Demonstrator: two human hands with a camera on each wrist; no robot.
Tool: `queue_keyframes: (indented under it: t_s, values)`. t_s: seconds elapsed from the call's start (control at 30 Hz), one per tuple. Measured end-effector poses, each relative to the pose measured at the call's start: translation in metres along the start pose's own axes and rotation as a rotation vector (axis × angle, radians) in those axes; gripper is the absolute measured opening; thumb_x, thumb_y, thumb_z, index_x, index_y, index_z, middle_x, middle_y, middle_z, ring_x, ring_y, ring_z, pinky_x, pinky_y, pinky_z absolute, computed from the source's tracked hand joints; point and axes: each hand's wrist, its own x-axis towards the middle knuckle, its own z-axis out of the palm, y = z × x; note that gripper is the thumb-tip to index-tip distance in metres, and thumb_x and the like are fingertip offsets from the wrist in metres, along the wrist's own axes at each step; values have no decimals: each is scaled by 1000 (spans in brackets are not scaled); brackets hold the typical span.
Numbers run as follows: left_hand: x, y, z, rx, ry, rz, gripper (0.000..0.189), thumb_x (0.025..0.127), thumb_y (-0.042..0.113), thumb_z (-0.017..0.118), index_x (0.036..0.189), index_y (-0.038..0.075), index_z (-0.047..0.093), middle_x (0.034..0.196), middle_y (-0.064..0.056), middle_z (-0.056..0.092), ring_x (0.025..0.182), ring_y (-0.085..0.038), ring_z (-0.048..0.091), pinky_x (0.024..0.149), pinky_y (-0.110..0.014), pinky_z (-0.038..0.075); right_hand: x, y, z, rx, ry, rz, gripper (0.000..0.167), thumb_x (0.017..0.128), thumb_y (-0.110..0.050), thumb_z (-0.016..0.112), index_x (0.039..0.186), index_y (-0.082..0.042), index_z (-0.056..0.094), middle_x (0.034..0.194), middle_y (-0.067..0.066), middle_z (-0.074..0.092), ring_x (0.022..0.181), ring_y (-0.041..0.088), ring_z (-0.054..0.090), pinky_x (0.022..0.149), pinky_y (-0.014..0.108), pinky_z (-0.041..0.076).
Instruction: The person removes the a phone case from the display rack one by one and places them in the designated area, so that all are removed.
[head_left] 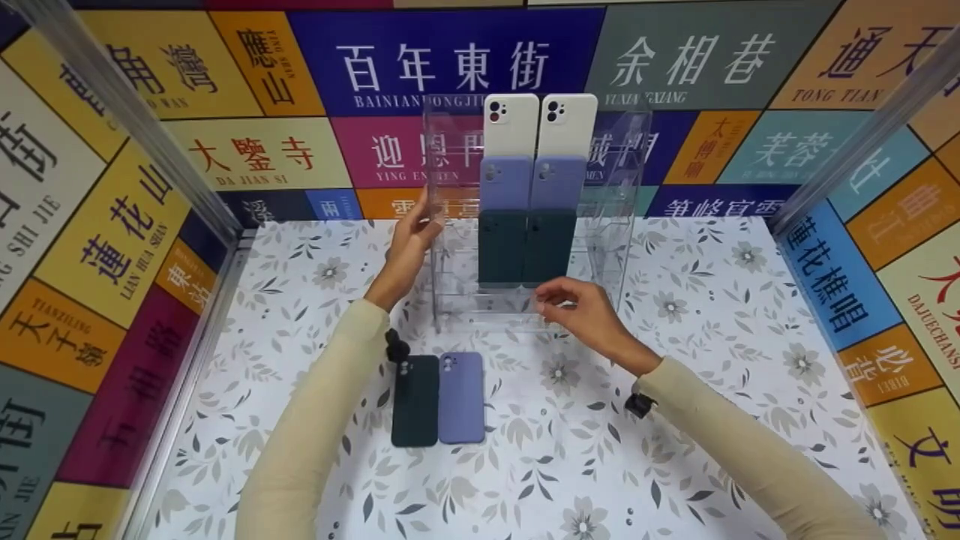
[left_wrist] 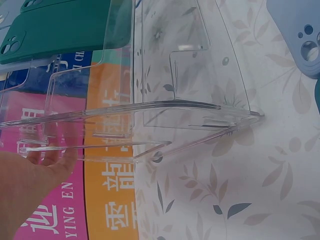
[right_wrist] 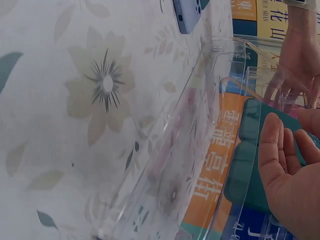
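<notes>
A clear acrylic tiered stand (head_left: 616, 247) holds phone cases in pairs: white cases (head_left: 511, 139) on top, purple cases (head_left: 504, 187) in the middle, dark green cases (head_left: 501, 247) below. My left hand (head_left: 409, 247) grips the stand's left side; in the left wrist view its fingertips show through the clear panel. Just in front of the lower right green case is my right hand (head_left: 581, 307). Its fingers are loosely bent, with nothing visible between them in the right wrist view, where the hand (right_wrist: 287, 187) overlaps the green cases. Whether it touches a case, I cannot tell.
On the flowered tabletop (head_left: 562, 465), a dark green phone case (head_left: 415, 405) and a purple phone case (head_left: 461, 401) lie side by side in front of the stand. Printed sign panels (head_left: 442, 60) rise behind it and on both sides. Metal posts (head_left: 172, 165) edge the corners.
</notes>
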Motion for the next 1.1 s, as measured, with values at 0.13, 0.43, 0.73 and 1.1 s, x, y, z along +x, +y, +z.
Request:
queue_keyframes:
  t_s: [0.13, 0.43, 0.73, 1.1]
  values:
    - [0, -1, -1, 1, -7, -4, 71, 113, 24, 56, 177, 23, 25, 162, -20, 49, 145, -37, 53, 126, -57, 40, 4, -1, -10, -21, -2, 0, 26, 103, -7, 78, 127, 1, 76, 119, 16, 77, 105, 30, 74, 87, 32, 63]
    - [-1, 1, -2, 8, -8, -4, 70, 113, 26, 57, 176, 26, 27, 161, -21, 49, 142, -32, 55, 125, -52, 42, 11, -7, -32, -76, 11, -4, 32, 103, -9, 79, 131, 4, 74, 126, 19, 75, 115, 30, 71, 95, 28, 60]
    - [0, -1, -2, 5, -12, 0, 70, 113, 25, 57, 176, 27, 28, 160, -15, 52, 144, -34, 54, 125, -52, 42, 19, -16, -47, -102, 46, -7, 30, 102, -8, 80, 130, 4, 76, 126, 21, 75, 111, 34, 74, 88, 20, 60]
    - [0, -1, 0, 15, 2, 6, 71, 113, 24, 58, 177, 22, 26, 162, -18, 51, 145, -36, 54, 124, -53, 43, 32, -38, -66, -197, 93, -16, 30, 103, -15, 81, 131, -6, 78, 132, 10, 72, 120, 24, 69, 96, 20, 56]
